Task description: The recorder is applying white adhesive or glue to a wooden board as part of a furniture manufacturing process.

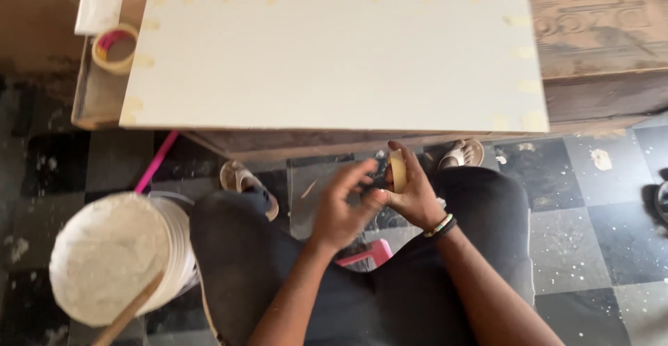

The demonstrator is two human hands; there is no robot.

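- A bucket [115,259] of white paste stands on the floor by my left knee, a wooden stick [129,315] leaning over its rim.
- A second tape roll [115,50] lies flat near the desk's [598,47] left edge, beside the white board [334,57], whose edges carry bits of tape.
- My left hand [341,210] is over my lap, below the desk's near edge, fingers curled toward the tape [397,171]; I can't tell whether they pinch a loose end.
- The tape is held between my hands, standing on edge, its flat faces turned left and right and its hole running sideways.
- My right hand [416,193] pinches the roll, thumb over the rim.
- I'd judge the roll light and stiff, sticky at the free end; best held by the rim or through the core.
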